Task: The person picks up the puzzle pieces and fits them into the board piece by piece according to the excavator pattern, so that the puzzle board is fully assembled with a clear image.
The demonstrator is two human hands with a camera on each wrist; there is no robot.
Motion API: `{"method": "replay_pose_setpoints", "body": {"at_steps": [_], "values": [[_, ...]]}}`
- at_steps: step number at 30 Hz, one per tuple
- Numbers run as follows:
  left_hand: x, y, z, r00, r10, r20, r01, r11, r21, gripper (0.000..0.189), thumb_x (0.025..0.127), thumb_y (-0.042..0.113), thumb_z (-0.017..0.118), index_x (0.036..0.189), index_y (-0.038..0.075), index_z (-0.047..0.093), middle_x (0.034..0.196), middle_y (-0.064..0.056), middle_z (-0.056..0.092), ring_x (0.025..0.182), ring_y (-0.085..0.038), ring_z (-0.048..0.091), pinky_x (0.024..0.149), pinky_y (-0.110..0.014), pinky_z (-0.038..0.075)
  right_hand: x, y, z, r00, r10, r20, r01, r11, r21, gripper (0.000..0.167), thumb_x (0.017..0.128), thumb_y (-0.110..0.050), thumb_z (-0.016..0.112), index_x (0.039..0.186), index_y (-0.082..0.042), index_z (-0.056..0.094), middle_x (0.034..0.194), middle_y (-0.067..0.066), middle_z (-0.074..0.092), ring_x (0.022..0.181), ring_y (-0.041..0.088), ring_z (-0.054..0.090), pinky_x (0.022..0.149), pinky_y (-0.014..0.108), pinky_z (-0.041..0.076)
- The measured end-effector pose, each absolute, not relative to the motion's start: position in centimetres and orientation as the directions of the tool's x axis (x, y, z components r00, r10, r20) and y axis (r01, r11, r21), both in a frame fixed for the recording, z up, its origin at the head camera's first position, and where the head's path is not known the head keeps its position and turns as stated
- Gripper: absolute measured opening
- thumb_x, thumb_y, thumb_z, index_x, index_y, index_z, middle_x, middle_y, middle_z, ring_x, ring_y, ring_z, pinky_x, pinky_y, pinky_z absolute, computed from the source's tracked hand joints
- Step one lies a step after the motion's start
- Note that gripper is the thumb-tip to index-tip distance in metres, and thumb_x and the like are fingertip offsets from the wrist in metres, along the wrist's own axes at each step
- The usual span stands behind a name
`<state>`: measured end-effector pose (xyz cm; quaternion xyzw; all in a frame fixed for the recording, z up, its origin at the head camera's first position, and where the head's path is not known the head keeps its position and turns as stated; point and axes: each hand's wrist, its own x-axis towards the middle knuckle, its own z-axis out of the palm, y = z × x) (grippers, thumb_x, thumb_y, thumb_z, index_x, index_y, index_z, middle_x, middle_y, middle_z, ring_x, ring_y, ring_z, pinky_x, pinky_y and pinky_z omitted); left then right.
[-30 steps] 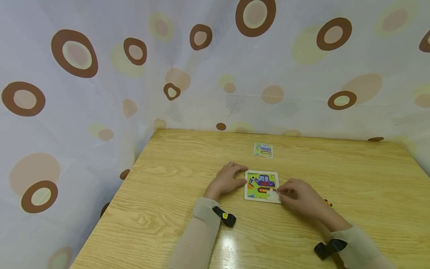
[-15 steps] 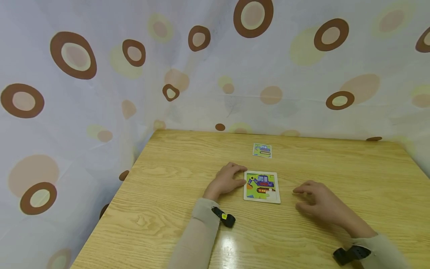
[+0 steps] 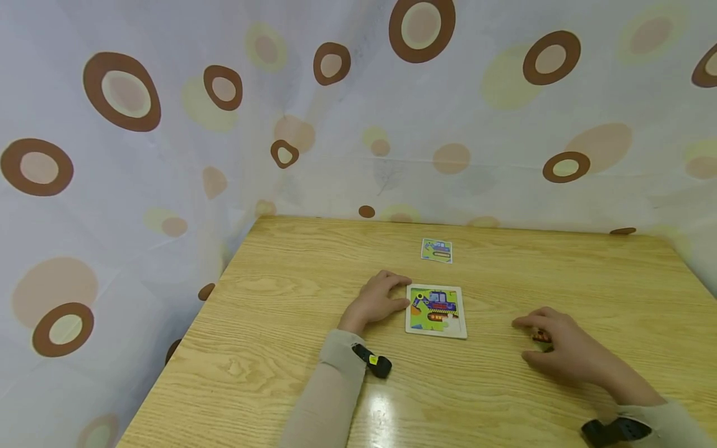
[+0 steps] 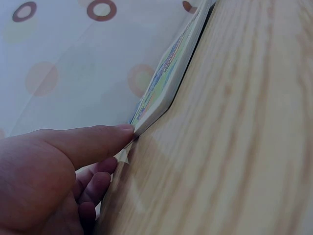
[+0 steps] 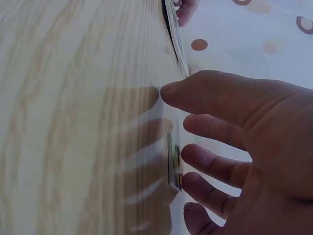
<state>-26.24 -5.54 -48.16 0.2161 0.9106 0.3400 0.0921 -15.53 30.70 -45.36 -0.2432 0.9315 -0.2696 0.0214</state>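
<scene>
The thumb and index finger of my left hand [image 3: 376, 300] touch the left edge of a square jigsaw board [image 3: 457, 327] with a pale frame. Its picture is a blue digger on green, and a bare patch shows at its lower right. Out to the right, my right hand [image 3: 574, 348] spreads its thumb and fingers around a loose jigsaw piece [image 3: 541, 336], partly hidden by the hand. The right wrist view has this thin piece [image 5: 173, 164] on the table, with the fingertips [image 5: 193, 155] right beside it.
Behind the board lies a small card [image 3: 437, 250] with the same digger picture. All of it is on a wooden table [image 3: 302, 261]. A patterned curtain [image 3: 347, 124] hangs along the table's back and left side.
My right hand has left the board's right edge and moved right, to the loose piece. My left hand stays at the board's left edge.
</scene>
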Motion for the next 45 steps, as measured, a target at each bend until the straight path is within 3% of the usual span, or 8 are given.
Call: {"method": "replay_pose_setpoints", "body": {"at_steps": [11,23,31,36,45], "values": [[-26.1,-5.6,-47.9,-0.890,0.455,-0.024,0.324,0.669,0.668,0.045,0.095,0.030,0.068,0.138,0.022,0.059,0.133,-0.001,0.051,0.124,-0.020,0.045,0.106,-0.039,0.034,-14.7,32.7,-45.7,-0.859,-0.491,0.142,-0.487,0.700,-0.522,0.046,0.082,-0.011,0.081,0.123,-0.002,0.064,0.104,0.000,0.052,0.081,0.005,0.043,0.064,0.026,0.042],[-26.1,-5.6,-47.9,-0.889,0.457,-0.026,0.327,0.675,0.661,0.045,0.095,0.030,0.068,0.138,0.022,0.059,0.133,-0.001,0.051,0.124,-0.021,0.046,0.106,-0.040,0.034,-14.5,32.9,-45.7,-0.902,-0.429,0.047,-0.375,0.727,-0.575,0.042,0.083,-0.014,0.080,0.120,-0.003,0.064,0.106,0.002,0.057,0.083,0.003,0.053,0.065,0.027,0.049],[-26.2,-5.6,-48.1,-0.887,0.461,-0.026,0.328,0.670,0.666,0.045,0.095,0.030,0.068,0.139,0.022,0.059,0.133,-0.001,0.051,0.123,-0.021,0.046,0.105,-0.040,0.035,-14.8,32.1,-45.7,-0.883,-0.457,0.106,-0.424,0.683,-0.595,0.037,0.083,-0.009,0.079,0.117,-0.007,0.067,0.107,0.001,0.056,0.089,0.003,0.057,0.069,0.026,0.051],[-26.3,-5.6,-48.2,-0.885,0.464,-0.022,0.334,0.669,0.664,0.045,0.095,0.029,0.068,0.138,0.022,0.059,0.132,-0.001,0.051,0.122,-0.021,0.046,0.105,-0.039,0.035,-14.9,31.0,-45.3,-0.887,-0.444,0.131,-0.432,0.692,-0.579,0.036,0.083,-0.009,0.079,0.118,-0.012,0.068,0.107,-0.001,0.054,0.087,0.007,0.055,0.065,0.027,0.049],[-26.3,-5.7,-48.1,-0.887,0.460,-0.026,0.328,0.669,0.667,0.045,0.095,0.030,0.068,0.139,0.023,0.059,0.134,-0.002,0.050,0.124,-0.021,0.045,0.106,-0.040,0.035,-15.4,28.9,-45.3,-0.876,-0.456,0.156,-0.449,0.655,-0.607,0.039,0.083,-0.005,0.078,0.121,-0.008,0.069,0.105,-0.003,0.059,0.088,0.007,0.059,0.067,0.027,0.050]]}}
